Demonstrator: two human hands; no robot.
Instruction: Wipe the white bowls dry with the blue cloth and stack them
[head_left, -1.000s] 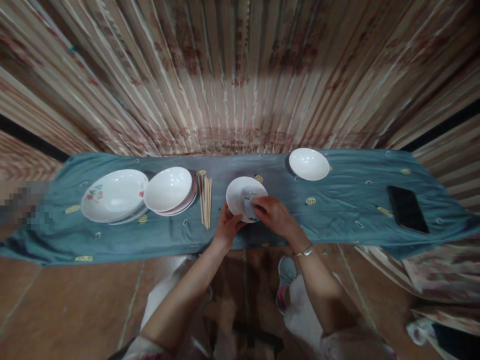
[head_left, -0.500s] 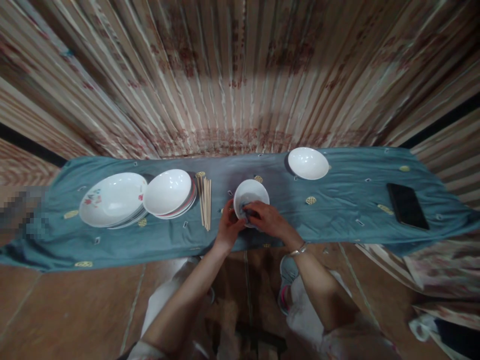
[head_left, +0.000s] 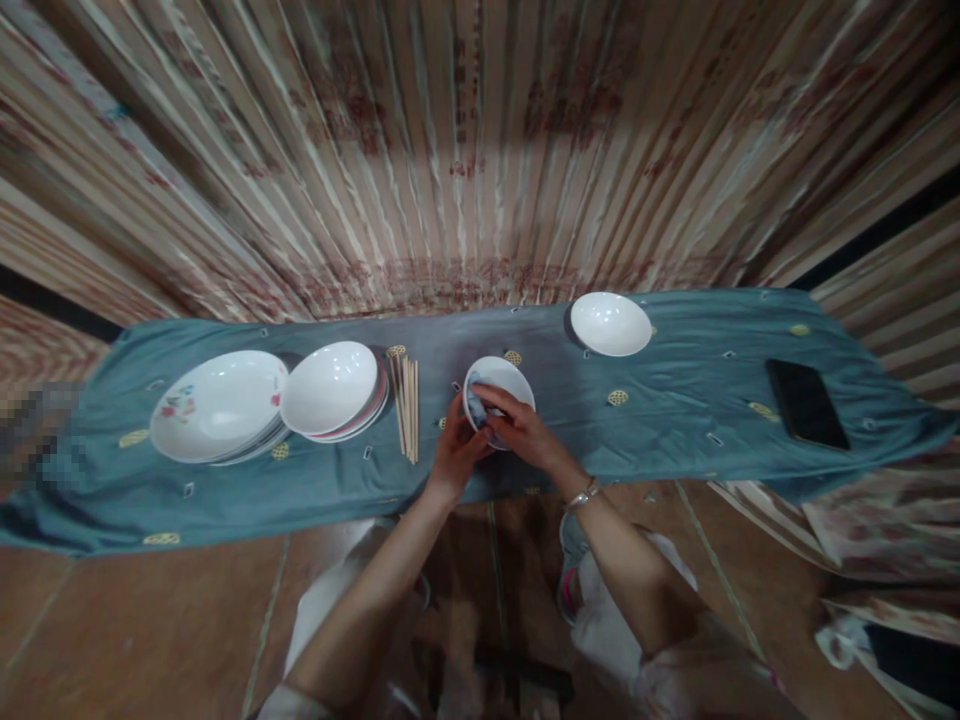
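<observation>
A small white bowl (head_left: 506, 370) sits in front of me on the table. My left hand (head_left: 454, 455) is closed around its left and near rim. Inside the bowl, my right hand (head_left: 526, 430) presses a bluish-grey cloth (head_left: 475, 400) against the left inner wall. The fingers of the right hand are over the cloth and hide part of it. Left of the bowl lies a row of several wooden chopsticks (head_left: 408, 410). Beyond it to the right rests a wider white bowl (head_left: 611, 324).
A stack of white bowls (head_left: 330, 385) and a stack of larger flower-patterned dishes (head_left: 217, 410) stand on the left. A black phone-like slab (head_left: 807, 404) lies on the right. A blue-green cloth (head_left: 675, 420) covers the narrow table; a striped curtain (head_left: 450, 180) hangs behind.
My right hand has moved the cloth from the bowl's near inside to its left inner wall. The left hand still holds the rim. The view has shifted slightly.
</observation>
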